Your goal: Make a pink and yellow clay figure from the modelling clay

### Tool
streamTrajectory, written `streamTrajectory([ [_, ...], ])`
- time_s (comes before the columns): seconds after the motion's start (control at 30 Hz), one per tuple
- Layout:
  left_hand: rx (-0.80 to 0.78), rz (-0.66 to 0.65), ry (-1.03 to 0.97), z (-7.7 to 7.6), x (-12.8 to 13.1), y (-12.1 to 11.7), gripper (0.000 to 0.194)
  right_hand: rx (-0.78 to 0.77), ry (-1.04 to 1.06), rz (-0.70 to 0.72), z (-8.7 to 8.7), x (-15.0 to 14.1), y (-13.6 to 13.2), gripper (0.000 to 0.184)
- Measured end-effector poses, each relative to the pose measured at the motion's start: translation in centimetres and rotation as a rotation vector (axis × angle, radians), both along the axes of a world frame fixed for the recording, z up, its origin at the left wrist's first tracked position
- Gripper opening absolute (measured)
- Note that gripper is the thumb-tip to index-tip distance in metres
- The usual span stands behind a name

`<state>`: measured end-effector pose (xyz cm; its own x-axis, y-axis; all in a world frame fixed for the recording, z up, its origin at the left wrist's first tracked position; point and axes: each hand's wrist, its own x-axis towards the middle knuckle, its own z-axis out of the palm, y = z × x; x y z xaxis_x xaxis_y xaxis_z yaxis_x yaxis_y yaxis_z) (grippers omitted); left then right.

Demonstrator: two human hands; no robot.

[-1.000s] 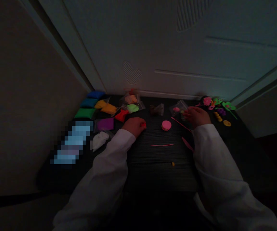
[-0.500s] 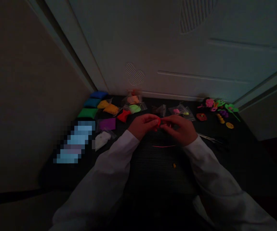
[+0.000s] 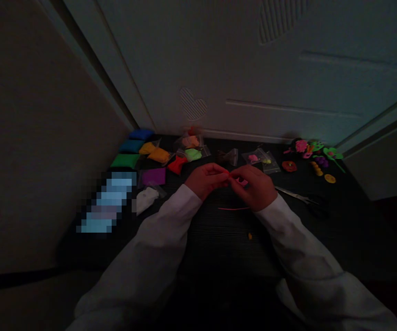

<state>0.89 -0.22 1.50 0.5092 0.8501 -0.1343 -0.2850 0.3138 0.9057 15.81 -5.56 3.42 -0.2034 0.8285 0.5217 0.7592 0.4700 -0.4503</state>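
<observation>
My left hand [image 3: 205, 181] is closed in a pinch on a small piece of red clay [image 3: 229, 174], mostly covered by fingers. The fingertips of my right hand [image 3: 257, 187] meet it from the other side and also pinch the red clay. Just under the right fingers shows a small pink piece [image 3: 242, 182]; whether it is held or lies on the table I cannot tell. A thin pink strand [image 3: 232, 209] lies below the hands, and nearer to me sits a tiny orange lump [image 3: 250, 236].
Scissors [image 3: 298, 195] lie right of my right hand. Finished-looking clay flowers [image 3: 301, 146] stand at the back right. Clay packets, among them a red one [image 3: 177, 165], a purple one [image 3: 153, 176] and a white one [image 3: 146, 200], line the left, beside a blurred bright screen [image 3: 110, 202].
The fingertips have drawn together over the red clay, so less of it shows. My right hand has shifted slightly left, uncovering more of the scissors.
</observation>
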Motion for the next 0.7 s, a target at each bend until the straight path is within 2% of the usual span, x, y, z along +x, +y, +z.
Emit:
streamTrajectory([
  [0.1, 0.047, -0.005, 0.057, -0.2, 0.0, 0.0, 0.027, 0.005, 0.033, 0.002, -0.1, -0.1, 0.1, 0.015],
  [0.2, 0.131, -0.016, 0.162, -0.1, 0.0, 0.2, 0.03, -0.017, 0.062, 0.016, -0.2, -0.1, 0.1, 0.027],
  [0.3, 0.246, -0.004, 0.324, 0.3, -0.6, 0.8, 0.035, -0.05, 0.082, 0.049, -0.4, -0.1, 0.1, 0.023],
  [0.37, 0.326, 0.075, 0.435, 0.6, -1.6, 1.4, 0.037, -0.058, 0.117, 0.04, -0.5, -0.1, 0.1, 0.02],
  [0.47, 0.501, 0.343, 0.747, 0.6, -3.7, 2.7, 0.037, -0.049, 0.198, -0.002, -0.4, 0.0, 0.2, 0.025],
  [0.5, 0.691, 0.456, 1.182, 0.4, -4.4, 3.1, 0.037, -0.044, 0.223, -0.007, -0.3, 0.0, 0.2, 0.025],
  [0.53, 0.715, 0.488, 1.316, 0.2, -5.1, 3.5, 0.038, -0.04, 0.248, -0.008, -0.2, 0.1, 0.2, 0.023],
  [0.6, 0.734, 0.486, 1.456, -0.3, -6.0, 4.0, 0.031, -0.043, 0.302, -0.002, -0.1, 0.2, 0.3, 0.016],
  [0.7, 0.819, 0.455, 1.497, -0.4, -5.9, 4.1, 0.021, -0.101, 0.378, 0.012, -0.2, 0.4, 0.3, 0.014],
])
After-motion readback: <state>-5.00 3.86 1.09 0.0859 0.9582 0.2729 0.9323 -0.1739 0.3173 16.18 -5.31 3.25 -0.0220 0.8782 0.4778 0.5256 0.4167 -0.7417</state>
